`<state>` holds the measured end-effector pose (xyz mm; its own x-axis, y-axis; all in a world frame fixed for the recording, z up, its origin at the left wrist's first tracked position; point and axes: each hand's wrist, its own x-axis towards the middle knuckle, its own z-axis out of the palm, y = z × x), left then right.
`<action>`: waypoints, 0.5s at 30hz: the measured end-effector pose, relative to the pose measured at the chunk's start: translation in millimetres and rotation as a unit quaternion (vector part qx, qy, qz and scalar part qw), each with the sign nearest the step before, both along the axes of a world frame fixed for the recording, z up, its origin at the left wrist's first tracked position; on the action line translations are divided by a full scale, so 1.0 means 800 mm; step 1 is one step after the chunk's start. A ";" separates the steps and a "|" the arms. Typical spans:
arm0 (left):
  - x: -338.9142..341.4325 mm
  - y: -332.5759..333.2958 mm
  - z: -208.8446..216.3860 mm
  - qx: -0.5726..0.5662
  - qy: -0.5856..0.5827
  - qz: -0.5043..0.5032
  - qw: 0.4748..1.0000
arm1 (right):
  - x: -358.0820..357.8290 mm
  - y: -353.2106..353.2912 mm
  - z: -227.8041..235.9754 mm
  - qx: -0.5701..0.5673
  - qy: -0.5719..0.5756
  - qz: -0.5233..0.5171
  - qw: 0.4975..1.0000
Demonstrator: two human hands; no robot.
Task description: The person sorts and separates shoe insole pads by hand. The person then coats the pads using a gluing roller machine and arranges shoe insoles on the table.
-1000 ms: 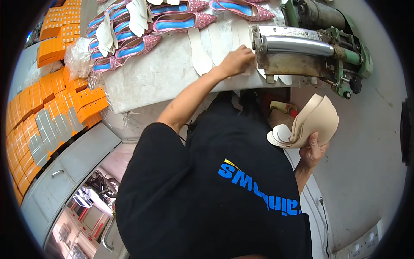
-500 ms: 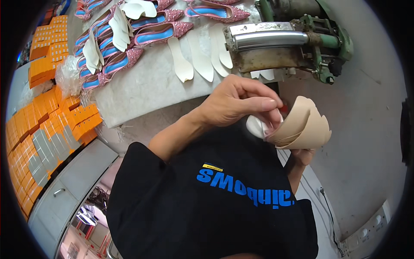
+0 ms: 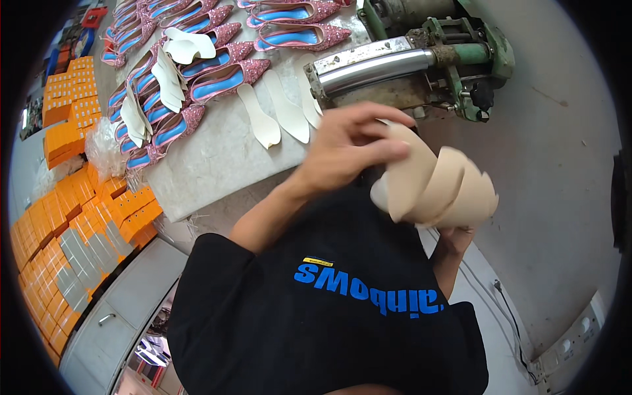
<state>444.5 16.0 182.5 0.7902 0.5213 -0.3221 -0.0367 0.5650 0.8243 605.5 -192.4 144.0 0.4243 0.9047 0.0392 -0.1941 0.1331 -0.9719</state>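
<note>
My right hand [image 3: 459, 235], mostly hidden behind it, holds a bent stack of beige insoles [image 3: 466, 191]. At the stack's near-left side, my left hand [image 3: 345, 148] is closed with thumb and fingers on the edge of one beige insole [image 3: 411, 174], which stands partly away from the others. A small white rounded piece [image 3: 379, 193] shows beside this insole; its kind is unclear. Beyond my hands, white insoles [image 3: 284, 105] lie flat on the table [image 3: 210, 161]. The fingers of my left hand are slightly blurred.
A green machine with a shiny metal roller [image 3: 378, 71] stands at the table's right end. Pink glittery shoes [image 3: 230, 79] with blue inner soles fill the far left, some with white insoles [image 3: 170, 79] on top. Orange boxes [image 3: 49, 230] are stacked at left.
My left fingers have moved up and drawn one insole partly off the stack. The table and machine have shifted left in the view. My right hand keeps its hold.
</note>
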 end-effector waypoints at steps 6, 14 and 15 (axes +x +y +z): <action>0.021 0.036 -0.030 0.647 0.071 0.095 0.753 | 0.007 0.054 -0.044 -0.242 0.029 -0.059 0.968; 0.033 0.191 -0.082 0.411 0.242 -0.023 0.878 | -0.002 0.077 -0.053 -0.233 -0.034 -0.055 0.970; 0.034 0.215 -0.129 0.381 0.365 -0.149 0.836 | -0.005 0.084 -0.049 -0.231 -0.035 -0.059 0.971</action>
